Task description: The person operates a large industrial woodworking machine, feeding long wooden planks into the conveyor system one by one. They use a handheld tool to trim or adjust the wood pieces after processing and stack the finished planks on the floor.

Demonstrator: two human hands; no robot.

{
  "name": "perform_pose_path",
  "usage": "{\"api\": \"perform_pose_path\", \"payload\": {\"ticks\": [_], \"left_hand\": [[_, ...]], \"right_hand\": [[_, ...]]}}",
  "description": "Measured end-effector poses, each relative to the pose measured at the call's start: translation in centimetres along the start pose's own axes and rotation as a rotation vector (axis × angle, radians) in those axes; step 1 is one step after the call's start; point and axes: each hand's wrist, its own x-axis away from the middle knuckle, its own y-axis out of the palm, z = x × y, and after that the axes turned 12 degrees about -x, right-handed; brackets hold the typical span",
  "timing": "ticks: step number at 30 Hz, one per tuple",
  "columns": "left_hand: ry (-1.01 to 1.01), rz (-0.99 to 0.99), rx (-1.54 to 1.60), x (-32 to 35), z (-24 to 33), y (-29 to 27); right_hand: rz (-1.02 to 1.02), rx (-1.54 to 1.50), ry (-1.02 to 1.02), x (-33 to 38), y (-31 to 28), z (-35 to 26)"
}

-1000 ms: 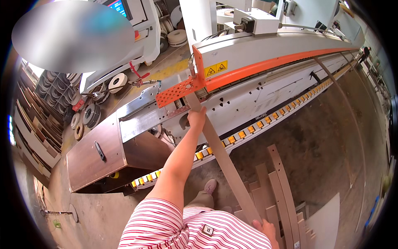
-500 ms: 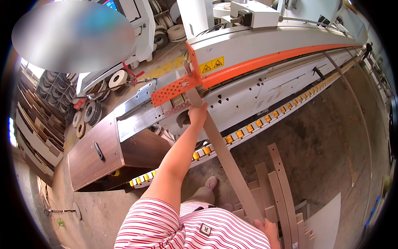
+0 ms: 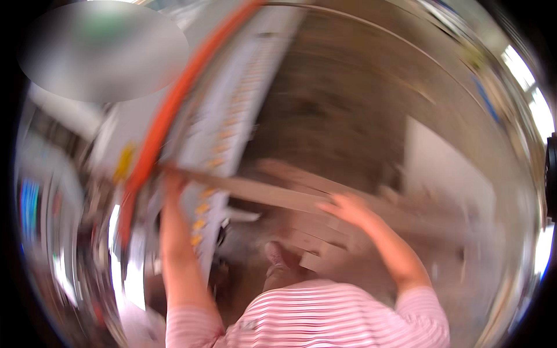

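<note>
A long, flat brown board (image 3: 258, 190) lies crosswise in front of me, smeared by motion. Its left end is beside the orange-edged machine, where my left hand (image 3: 173, 177) is closed around it; blur hides the separate fingers. My right hand (image 3: 347, 209) is over the board farther right, fingers stretched out toward the left and apart. Whether its fingertips press on the board I cannot tell. More brown boards (image 3: 325, 235) are stacked low beneath and beyond it.
On the left runs the long machine's orange rail (image 3: 174, 104), beside a pale track with yellow rollers (image 3: 223, 139). A large pale panel (image 3: 444, 162) lies at the right. My shoe (image 3: 277, 254) is on the floor below the boards.
My view has swung to the right, so the machine now stands at the left. The board lies more level across it. My right hand has come up, its fingers now stretched out.
</note>
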Motion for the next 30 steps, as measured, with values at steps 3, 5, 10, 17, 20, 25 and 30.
{"api": "perform_pose_path", "payload": {"ticks": [3, 5, 10, 17, 20, 25, 30], "left_hand": [[-0.568, -0.200, 1.067, 1.0, 9.6, 2.0], [-0.576, -0.062, 0.957, 3.9, 6.8, 0.3], [-0.244, 0.227, 0.592, 17.0, 19.9, -7.0], [-0.289, 0.081, 0.604, 26.1, 20.4, -8.8], [-0.227, -0.031, 0.643, 28.8, 19.6, -7.4], [-0.282, -0.158, 0.736, 33.9, 21.2, -5.2], [-0.118, -0.314, 0.845, 35.4, 14.5, 0.8]], "right_hand": [[0.227, -0.066, 0.110, 1.9, -1.1, 1.3], [0.618, 0.094, -0.309, 2.9, 1.3, 1.6], [0.579, 0.140, -0.353, 7.8, 4.4, 6.0], [0.744, 0.379, 0.366, 5.1, -1.5, 22.3], [0.609, 0.433, 0.599, 7.6, -4.8, 27.8], [0.238, 0.308, 0.676, 9.5, -8.8, 29.8], [0.270, 0.423, 0.636, 10.6, -9.1, 32.0]]}}
